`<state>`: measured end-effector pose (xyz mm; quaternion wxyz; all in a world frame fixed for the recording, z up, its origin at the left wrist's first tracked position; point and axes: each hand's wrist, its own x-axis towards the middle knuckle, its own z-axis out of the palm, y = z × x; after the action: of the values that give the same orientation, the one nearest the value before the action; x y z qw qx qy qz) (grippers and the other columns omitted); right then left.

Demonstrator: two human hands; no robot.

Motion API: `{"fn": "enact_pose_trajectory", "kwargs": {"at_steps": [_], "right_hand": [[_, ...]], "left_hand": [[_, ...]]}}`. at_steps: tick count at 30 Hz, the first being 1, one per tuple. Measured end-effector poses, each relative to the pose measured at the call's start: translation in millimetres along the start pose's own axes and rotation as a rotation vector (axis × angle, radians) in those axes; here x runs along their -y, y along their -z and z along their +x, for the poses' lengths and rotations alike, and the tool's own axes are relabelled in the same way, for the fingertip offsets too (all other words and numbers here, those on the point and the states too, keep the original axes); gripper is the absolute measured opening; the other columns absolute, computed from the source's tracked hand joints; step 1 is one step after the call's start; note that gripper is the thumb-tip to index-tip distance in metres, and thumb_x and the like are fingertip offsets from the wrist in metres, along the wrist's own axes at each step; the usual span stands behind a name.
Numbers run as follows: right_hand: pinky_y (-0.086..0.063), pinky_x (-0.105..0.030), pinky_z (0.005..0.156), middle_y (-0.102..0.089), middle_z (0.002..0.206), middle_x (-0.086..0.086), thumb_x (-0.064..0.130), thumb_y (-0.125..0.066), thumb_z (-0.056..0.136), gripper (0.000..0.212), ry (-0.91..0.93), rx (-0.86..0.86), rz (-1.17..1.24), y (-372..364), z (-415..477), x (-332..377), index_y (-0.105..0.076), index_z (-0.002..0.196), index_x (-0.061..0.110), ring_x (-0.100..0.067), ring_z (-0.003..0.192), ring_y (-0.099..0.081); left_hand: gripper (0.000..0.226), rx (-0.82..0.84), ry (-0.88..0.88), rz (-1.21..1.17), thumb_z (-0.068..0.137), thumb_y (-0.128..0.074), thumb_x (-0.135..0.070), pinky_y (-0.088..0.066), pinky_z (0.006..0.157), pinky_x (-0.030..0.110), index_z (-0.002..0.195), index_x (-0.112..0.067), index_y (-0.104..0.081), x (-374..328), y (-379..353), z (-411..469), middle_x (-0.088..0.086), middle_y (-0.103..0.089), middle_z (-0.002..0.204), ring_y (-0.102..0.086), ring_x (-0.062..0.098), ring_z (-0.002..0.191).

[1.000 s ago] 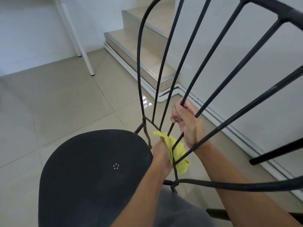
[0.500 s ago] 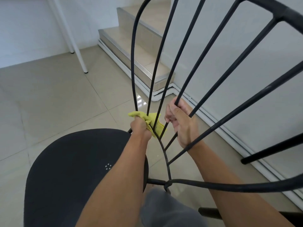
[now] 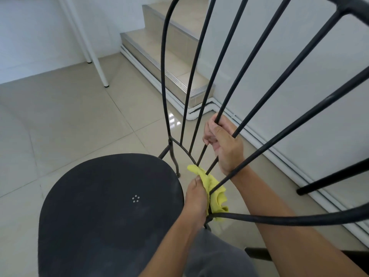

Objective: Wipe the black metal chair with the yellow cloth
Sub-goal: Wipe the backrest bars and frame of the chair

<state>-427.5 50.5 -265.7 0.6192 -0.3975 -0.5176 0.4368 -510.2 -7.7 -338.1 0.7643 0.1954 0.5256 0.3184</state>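
Note:
The black metal chair (image 3: pixel 111 206) is tipped toward me, its round seat at the lower left and its thin back bars fanning up to the right. My left hand (image 3: pixel 196 198) holds the yellow cloth (image 3: pixel 214 193) bunched around the lower end of the back bars, just behind the seat's rear edge. My right hand (image 3: pixel 223 144) reaches between the bars and grips one bar a little above the cloth. Part of the cloth is hidden behind my left hand and the bars.
Beige tiled floor lies under the chair. Tiled steps (image 3: pixel 169 62) rise at the top centre beside a white wall with a white skirting (image 3: pixel 279 154). Two white table legs (image 3: pixel 97 62) stand at the upper left. My grey-clad knee (image 3: pixel 215 254) is below the cloth.
My left hand has slid the cloth down the bars, from the left side of the fan back to the lower junction near the seat. The right hand keeps its grip on the same bar.

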Motion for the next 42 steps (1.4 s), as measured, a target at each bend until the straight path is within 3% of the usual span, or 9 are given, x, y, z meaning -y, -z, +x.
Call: {"fn": "enact_pose_trajectory", "kwargs": {"at_steps": [10, 13, 17, 22, 27, 30, 34, 39, 42], "right_hand": [[-0.031, -0.034, 0.057, -0.035, 0.062, 0.005, 0.007, -0.037, 0.098, 0.023, 0.000, -0.013, 0.017, -1, 0, -1, -0.046, 0.077, 0.013, -0.018, 0.058, -0.031], [-0.032, -0.033, 0.057, -0.034, 0.062, 0.003, 0.007, -0.037, 0.098, 0.024, 0.000, -0.011, 0.007, -1, 0, -1, -0.045, 0.076, 0.013, -0.018, 0.059, -0.031], [-0.034, -0.030, 0.057, -0.034, 0.062, 0.003, 0.008, -0.037, 0.099, 0.025, -0.006, -0.006, 0.002, 0, 1, -1, -0.045, 0.076, 0.014, -0.016, 0.058, -0.032], [-0.033, -0.031, 0.057, -0.034, 0.062, 0.003, 0.008, -0.037, 0.098, 0.023, -0.002, -0.009, -0.001, -1, 1, -1, -0.045, 0.077, 0.014, -0.018, 0.059, -0.031], [-0.030, -0.037, 0.057, -0.034, 0.063, 0.005, 0.008, -0.036, 0.098, 0.023, -0.008, -0.003, -0.003, -1, 0, 0, -0.044, 0.077, 0.015, -0.017, 0.059, -0.030], [-0.028, -0.038, 0.057, -0.033, 0.063, 0.006, 0.008, -0.036, 0.098, 0.023, -0.009, -0.002, 0.012, -2, 0, 1, -0.043, 0.077, 0.015, -0.017, 0.059, -0.029], [-0.029, -0.036, 0.057, -0.033, 0.063, 0.006, 0.008, -0.036, 0.099, 0.024, -0.002, 0.003, 0.010, -2, 0, 1, -0.043, 0.077, 0.016, -0.017, 0.059, -0.030], [-0.032, -0.033, 0.058, -0.033, 0.063, 0.006, 0.011, -0.037, 0.099, 0.025, -0.015, -0.009, 0.001, -2, 1, 0, -0.042, 0.075, 0.014, -0.017, 0.059, -0.029], [-0.031, -0.032, 0.058, -0.033, 0.062, 0.007, 0.012, -0.038, 0.098, 0.026, -0.028, -0.024, 0.018, -3, 0, 0, -0.041, 0.073, 0.014, -0.017, 0.059, -0.028]], "left_hand": [[0.043, -0.132, 0.009, -0.238, 0.102, -0.039, -0.037, -0.060, 0.070, 0.048, 0.110, -0.002, -0.062, -35, 2, 45, 0.015, -0.070, 0.085, -0.070, 0.031, 0.078], [0.041, -0.183, -0.055, -0.368, 0.103, -0.040, -0.034, -0.059, 0.064, 0.046, 0.103, -0.001, -0.063, -76, 5, 65, 0.015, -0.071, 0.072, -0.069, 0.029, 0.067], [0.028, -0.236, -0.140, -0.418, 0.103, -0.035, -0.016, -0.058, 0.075, 0.052, 0.098, -0.001, -0.058, -101, 10, 84, 0.017, -0.067, 0.085, -0.067, 0.030, 0.073], [0.038, -0.075, -0.109, -0.233, 0.104, -0.033, -0.032, -0.058, 0.062, 0.039, 0.089, -0.009, -0.059, -51, 5, 61, 0.009, -0.061, 0.069, -0.063, 0.024, 0.061], [0.048, 0.127, -0.028, -0.041, 0.101, -0.034, -0.042, -0.057, 0.069, 0.048, 0.093, -0.002, -0.060, 16, 18, 14, 0.017, -0.063, 0.077, -0.064, 0.032, 0.069], [0.037, 0.173, -0.081, -0.005, 0.104, -0.039, -0.024, -0.056, 0.079, 0.044, 0.107, 0.005, -0.062, 29, 35, -4, 0.018, -0.069, 0.092, -0.068, 0.032, 0.085], [0.034, 0.096, -0.066, 0.022, 0.103, -0.043, -0.021, -0.050, 0.075, 0.041, 0.106, 0.004, -0.065, 29, 38, -4, 0.016, -0.070, 0.088, -0.066, 0.030, 0.081], [0.025, -0.040, 0.002, -0.146, 0.099, -0.052, -0.014, -0.059, 0.071, 0.039, 0.098, 0.003, -0.071, 15, 24, 10, 0.015, -0.074, 0.083, -0.071, 0.027, 0.075], [0.017, -0.100, 0.016, -0.293, 0.095, -0.059, -0.011, -0.058, 0.082, 0.049, 0.098, 0.002, -0.070, -4, 17, 29, 0.016, -0.075, 0.089, -0.072, 0.030, 0.083]]}}
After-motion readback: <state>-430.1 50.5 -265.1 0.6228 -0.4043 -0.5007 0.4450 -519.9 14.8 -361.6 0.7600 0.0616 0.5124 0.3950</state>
